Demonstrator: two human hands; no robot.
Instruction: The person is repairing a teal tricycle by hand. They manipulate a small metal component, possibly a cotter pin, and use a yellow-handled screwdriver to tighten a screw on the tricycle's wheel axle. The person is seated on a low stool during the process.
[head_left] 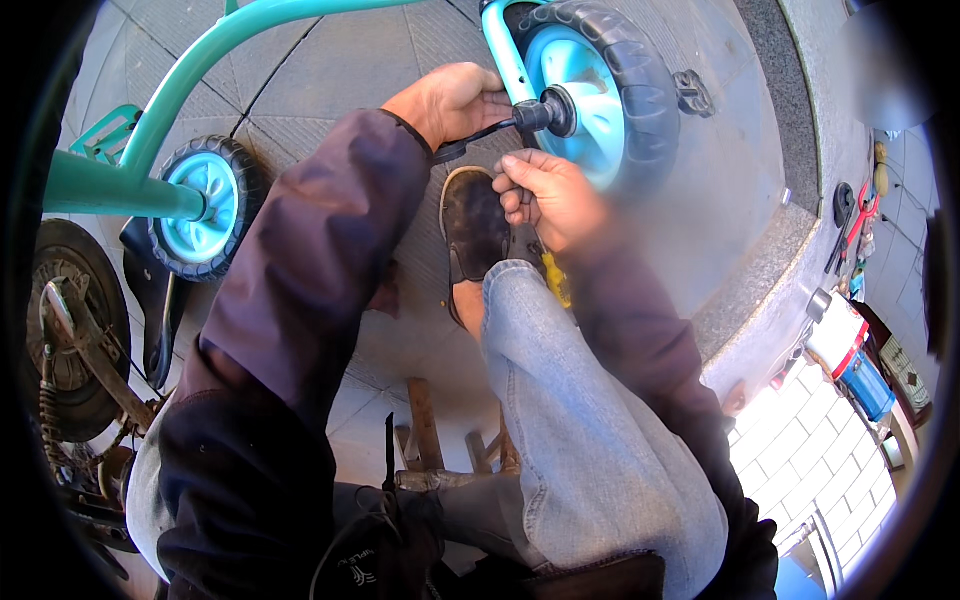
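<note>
A teal children's tricycle lies tipped at the top of the head view, its front wheel point(590, 95) raised, with a light blue hub and black tyre. My left hand point(455, 100) reaches to the teal fork point(508, 55), fingers closed against it and partly hidden. Just below, a black crank point(485, 133) sticks out from the wheel's axle toward my left wrist. My right hand point(545, 190) is closed in a pinch right under the axle collar point(533, 115); whatever it holds is too small to make out. A black pedal point(693, 93) shows beyond the tyre.
The tricycle's small rear wheel point(205, 205) is at left, above a rusty motorbike wheel point(75, 320). My shoe point(475, 220) stands below my hands, beside a yellow object point(556, 280). A wooden stool point(425, 425) is under me. Tools, including red-handled pliers point(862, 218), lie far right.
</note>
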